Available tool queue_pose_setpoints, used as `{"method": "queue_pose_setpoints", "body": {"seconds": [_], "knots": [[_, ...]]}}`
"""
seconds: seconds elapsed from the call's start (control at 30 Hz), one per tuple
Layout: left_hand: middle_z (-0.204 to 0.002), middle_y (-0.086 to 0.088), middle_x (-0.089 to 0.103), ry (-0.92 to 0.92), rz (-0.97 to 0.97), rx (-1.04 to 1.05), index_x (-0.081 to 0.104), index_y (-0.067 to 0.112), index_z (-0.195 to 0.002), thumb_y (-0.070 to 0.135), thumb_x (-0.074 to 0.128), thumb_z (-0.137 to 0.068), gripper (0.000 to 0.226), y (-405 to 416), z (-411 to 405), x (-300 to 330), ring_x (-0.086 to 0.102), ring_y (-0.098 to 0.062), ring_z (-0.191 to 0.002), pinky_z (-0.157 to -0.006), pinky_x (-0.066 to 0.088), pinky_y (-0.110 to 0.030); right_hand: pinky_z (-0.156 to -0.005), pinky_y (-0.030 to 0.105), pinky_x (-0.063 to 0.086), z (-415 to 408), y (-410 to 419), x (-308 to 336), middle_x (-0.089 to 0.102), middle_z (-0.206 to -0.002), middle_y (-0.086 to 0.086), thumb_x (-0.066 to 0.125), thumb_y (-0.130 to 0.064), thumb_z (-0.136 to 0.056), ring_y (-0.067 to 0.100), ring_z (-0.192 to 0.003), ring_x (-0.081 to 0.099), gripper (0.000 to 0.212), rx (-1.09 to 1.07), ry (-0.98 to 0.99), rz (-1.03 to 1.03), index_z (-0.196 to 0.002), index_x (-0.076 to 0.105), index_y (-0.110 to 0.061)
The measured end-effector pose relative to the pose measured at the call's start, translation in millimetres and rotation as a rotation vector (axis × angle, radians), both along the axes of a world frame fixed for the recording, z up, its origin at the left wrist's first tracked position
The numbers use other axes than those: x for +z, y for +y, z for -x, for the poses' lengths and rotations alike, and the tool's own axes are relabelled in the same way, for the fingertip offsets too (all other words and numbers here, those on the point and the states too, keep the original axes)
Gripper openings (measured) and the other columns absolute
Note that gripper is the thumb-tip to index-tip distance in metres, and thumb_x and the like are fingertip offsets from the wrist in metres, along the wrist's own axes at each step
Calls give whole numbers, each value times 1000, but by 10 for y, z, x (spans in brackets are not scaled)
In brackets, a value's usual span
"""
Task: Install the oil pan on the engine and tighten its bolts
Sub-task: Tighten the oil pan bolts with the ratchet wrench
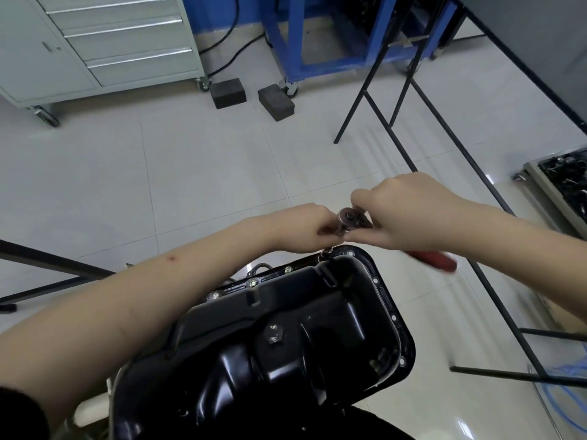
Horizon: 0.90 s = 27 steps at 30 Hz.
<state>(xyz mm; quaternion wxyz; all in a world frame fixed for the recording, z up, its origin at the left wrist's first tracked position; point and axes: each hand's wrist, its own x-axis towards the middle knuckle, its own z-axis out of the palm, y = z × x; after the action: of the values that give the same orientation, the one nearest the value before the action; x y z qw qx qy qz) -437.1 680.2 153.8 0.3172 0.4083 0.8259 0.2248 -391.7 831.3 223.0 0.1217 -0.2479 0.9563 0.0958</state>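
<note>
A glossy black oil pan [286, 350] lies on the engine below me, its flange ringed with bolt holes. Three bolts [253, 283] sit in the far-left flange. A ratchet wrench [347, 217] with a red handle [435, 261] stands over the pan's far corner, its socket on a bolt [327, 250] there. My left hand [305, 225] pinches the socket just under the ratchet head. My right hand [409, 211] grips the wrench near its head, the handle running under my wrist. A large drain plug [273, 335] sits in the pan's middle.
A grey drawer cabinet [95, 42] on casters and a blue steel frame [317, 42] stand at the back, with two black blocks [251, 96] on the tiled floor. Black table legs [428, 122] cross the right side. A tray of dark parts [565, 173] is at far right.
</note>
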Motion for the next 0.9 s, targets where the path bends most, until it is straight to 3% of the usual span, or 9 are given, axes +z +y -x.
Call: {"method": "queue_pose_setpoints", "body": {"seconds": [0.1, 0.27, 0.4, 0.5, 0.57, 0.67, 0.8, 0.9], "knots": [[-55, -1, 43, 57, -27, 68, 51, 5, -68, 32, 54, -89, 34, 7, -23, -34, 37, -18, -55, -56, 32, -29, -44, 25, 16, -60, -30, -20, 32, -56, -7, 36, -63, -82, 10, -47, 27, 43, -109, -11, 0, -75, 33, -20], [-72, -18, 62, 257, -58, 129, 61, 0, -82, 33, 48, -93, 37, 19, -79, -93, 47, -27, -62, -61, 39, -34, -45, 25, 17, -81, -27, -45, 39, -60, -6, 35, -59, -86, 15, -53, 35, 39, -189, 27, 35, -82, 42, -20], [-79, -21, 64, 265, -53, 34, 61, 0, -85, 27, 47, -93, 31, 17, -65, -85, 53, -31, -70, -62, 35, -34, -59, 27, 35, -19, 101, -42, 64, -89, -4, 48, -44, -89, 21, -84, 58, 28, 64, -9, 125, -102, 59, -21], [-78, -20, 62, 252, -37, -51, 59, -1, -82, 26, 47, -93, 32, 44, -76, -48, 39, -23, -62, -58, 23, -29, -69, 36, 50, 21, 127, -9, 69, -84, 2, 72, -15, -76, 27, -82, 65, 17, 280, 5, 206, -93, 69, -11], [-70, -18, 58, 204, -49, -60, 57, -2, -80, 23, 47, -93, 30, 31, -59, -26, 34, -19, -54, -56, 21, -27, -74, 35, 48, 23, 86, -19, 67, -95, -3, 55, -31, -88, 25, -92, 61, 21, 234, -7, 113, -104, 62, -19], [-61, -6, 45, 126, -73, -17, 55, -1, -80, 18, 46, -94, 25, -37, -35, -11, 34, -17, -52, -55, 21, -26, -58, 28, 34, -12, 58, -94, 63, -89, -5, 33, -61, -84, 22, -83, 58, 47, -32, 4, 59, -103, 53, -23], [-65, -12, 53, 143, -31, 29, 55, -2, -82, 22, 46, -93, 28, -47, -74, -40, 39, -20, -61, -56, 23, -26, -48, 27, 28, -129, -45, -179, 45, -62, -8, 40, -61, -78, 21, -65, 47, 44, -242, -78, 262, -85, 45, -18], [-78, -19, 62, 167, 2, 67, 57, -3, -83, 26, 46, -94, 33, -24, -75, -58, 45, -26, -67, -60, 29, -28, -54, 29, 29, -70, -65, -128, 46, -67, -7, 42, -58, -82, 21, -68, 45, 41, -177, -61, 217, -91, 48, -19]]}}
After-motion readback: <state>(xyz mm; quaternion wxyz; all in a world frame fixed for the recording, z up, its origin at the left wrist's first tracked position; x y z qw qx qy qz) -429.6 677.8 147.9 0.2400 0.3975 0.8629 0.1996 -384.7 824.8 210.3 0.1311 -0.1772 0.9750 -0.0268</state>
